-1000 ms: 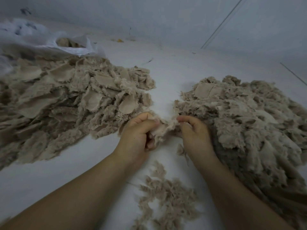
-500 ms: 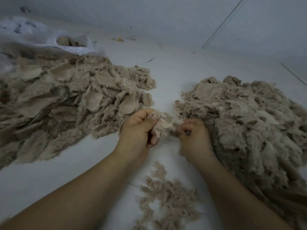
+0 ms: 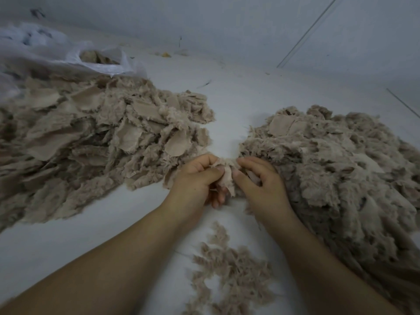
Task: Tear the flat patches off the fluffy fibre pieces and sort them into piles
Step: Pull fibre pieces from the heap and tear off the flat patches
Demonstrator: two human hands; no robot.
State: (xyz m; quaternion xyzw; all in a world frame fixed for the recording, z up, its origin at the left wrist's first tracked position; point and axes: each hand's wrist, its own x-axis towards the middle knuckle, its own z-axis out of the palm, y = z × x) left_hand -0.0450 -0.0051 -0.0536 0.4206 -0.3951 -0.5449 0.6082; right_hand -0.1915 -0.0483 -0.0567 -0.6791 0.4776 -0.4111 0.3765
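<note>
Beige fibre fills most of this head-camera view of a person working with two bare hands on a pale white surface; whether it is a floor or a desk cannot be told. At the centre, the left hand (image 3: 197,181) and the right hand (image 3: 261,181) meet over one small fibre piece (image 3: 225,176), each with thumb and fingers (image 3: 242,181) curled to pinch it from its own side. The piece sits between the two thumbs, its flat, cloth-like face turned toward the camera.

At 9 to 10 o'clock lies the left pile (image 3: 95,137), a broad heap showing many flat patches among fluff; its near edge reaches the left hand's knuckles. At 3 o'clock the right pile (image 3: 336,173), mostly fluffy, spreads to the frame's right edge and touches the right hand and forearm. Only a narrow strip of bare white surface (image 3: 227,110) runs between the two heaps toward 12 o'clock, pinching to its tightest just above the hands.

At 6 o'clock a thin scatter of loose fluff (image 3: 231,271) lies between the forearms. More open surface shows at 7 to 8 o'clock, below the left pile and beside the left forearm.

At 11 o'clock a crumpled clear plastic bag (image 3: 95,60) holds more beige material, touching the far side of the left pile. A grey-white wall (image 3: 227,21) closes the scene along 12 o'clock, with a small yellow scrap (image 3: 166,55) near its foot.
</note>
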